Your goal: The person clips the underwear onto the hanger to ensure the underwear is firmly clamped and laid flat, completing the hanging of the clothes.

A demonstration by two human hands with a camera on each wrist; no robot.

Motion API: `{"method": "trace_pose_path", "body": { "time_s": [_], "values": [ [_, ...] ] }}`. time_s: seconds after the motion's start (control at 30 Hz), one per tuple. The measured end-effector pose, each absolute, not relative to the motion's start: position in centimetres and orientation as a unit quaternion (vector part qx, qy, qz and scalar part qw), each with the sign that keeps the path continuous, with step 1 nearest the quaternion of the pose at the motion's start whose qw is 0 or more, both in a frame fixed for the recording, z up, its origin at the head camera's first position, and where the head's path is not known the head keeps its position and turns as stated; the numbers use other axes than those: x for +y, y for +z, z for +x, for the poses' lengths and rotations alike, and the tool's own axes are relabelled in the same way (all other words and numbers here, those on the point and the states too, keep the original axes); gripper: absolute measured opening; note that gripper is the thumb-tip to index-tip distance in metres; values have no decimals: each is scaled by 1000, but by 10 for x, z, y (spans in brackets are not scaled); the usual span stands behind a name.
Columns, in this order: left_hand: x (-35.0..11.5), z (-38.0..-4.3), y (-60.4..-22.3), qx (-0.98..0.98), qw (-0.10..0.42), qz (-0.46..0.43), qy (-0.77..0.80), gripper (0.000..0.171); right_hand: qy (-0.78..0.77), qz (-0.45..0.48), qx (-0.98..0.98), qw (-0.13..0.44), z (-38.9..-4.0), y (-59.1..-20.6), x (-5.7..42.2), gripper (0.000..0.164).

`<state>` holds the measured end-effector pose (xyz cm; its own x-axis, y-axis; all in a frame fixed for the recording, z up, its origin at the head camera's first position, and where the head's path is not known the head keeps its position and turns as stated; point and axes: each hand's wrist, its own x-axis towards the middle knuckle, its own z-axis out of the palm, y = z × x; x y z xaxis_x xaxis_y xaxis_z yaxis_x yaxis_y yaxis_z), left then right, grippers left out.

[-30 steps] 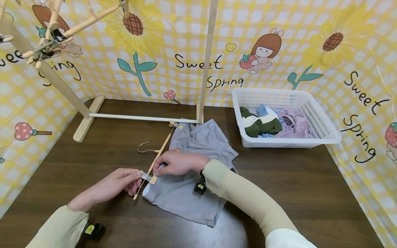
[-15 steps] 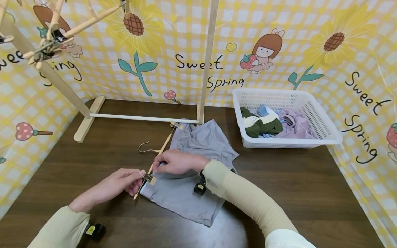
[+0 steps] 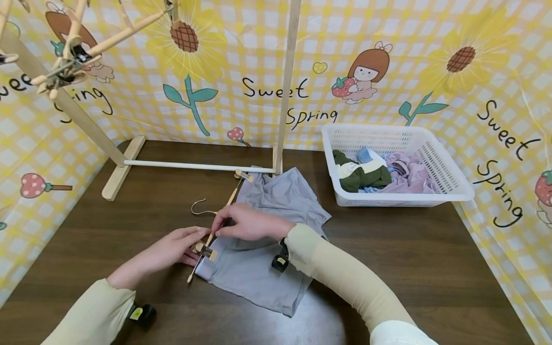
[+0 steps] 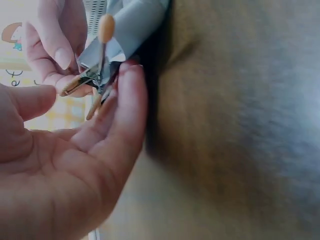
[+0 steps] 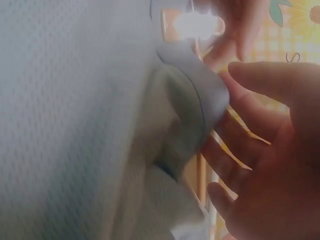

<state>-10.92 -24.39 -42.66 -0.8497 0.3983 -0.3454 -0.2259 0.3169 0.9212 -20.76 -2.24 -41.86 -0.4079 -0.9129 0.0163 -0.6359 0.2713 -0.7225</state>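
Grey shorts (image 3: 276, 268) lie on the dark wooden table, their waistband along a wooden clip hanger (image 3: 232, 195). The far clip (image 3: 244, 175) sits on one end of the waistband; the near clip (image 3: 207, 251) sits on the other. My left hand (image 3: 174, 249) is beside the near clip. In the left wrist view, its thumb stands apart from the clip's levers (image 4: 75, 86) while its fingers lie along the other side. My right hand (image 3: 250, 223) is over the hanger bar and waistband; in the right wrist view, its thumb and fingers (image 5: 235, 145) are loosely spread by the waistband edge.
A white plastic basket (image 3: 401, 199) with green, blue and purple clothes stands at the right. Behind the shorts is a wooden rack with a white lower bar (image 3: 189, 166). More clip hangers (image 3: 69, 67) hang at upper left. A patterned cloth (image 3: 241, 110) surrounds the table.
The near clip has moved onto the waistband, and my left thumb has come off its levers. My right fingers have let go of the waistband and shifted slightly away.
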Motion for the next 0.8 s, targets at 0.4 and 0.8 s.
{"method": "trace_pose_path", "body": {
  "time_s": [0.4, 0.8],
  "values": [
    [-230, -118, -425, 810, 230, 35, 537, 35, -402, -415, 810, 100, -223, -401, 11, 21],
    [-232, -128, -434, 687, 249, 26, 682, 38, -523, -264, 810, -29, -241, -373, 40, 19]
  ]
}}
